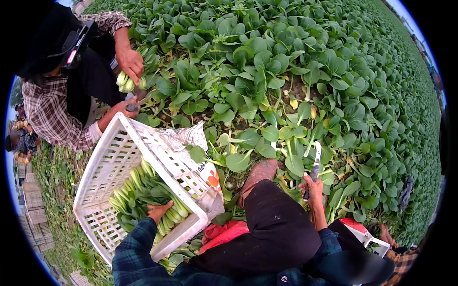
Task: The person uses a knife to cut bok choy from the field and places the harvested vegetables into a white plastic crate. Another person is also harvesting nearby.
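My left hand (159,211) reaches into a white plastic crate (201,216). It grips leafy heads of bok choy (152,193), its thumb over the pale stems; part of the fingers is hidden among the leaves. Several rows of bok choy are packed inside the crate, with stems outward. To the right of my knee, my right hand (313,188) holds a harvesting knife (315,164) by its dark handle. The knife's narrow, hooked blade points up and away from me, over the low plants.
A co-worker in a checked shirt (46,103) crouches beyond the crate, one hand (130,64) on cut bok choy. Uncut plants (286,46) spread ahead and right. A printed sack (200,157) lies against the crate. Stacked crates (34,200) stand far left. Red cloth (225,234) lies by my leg.
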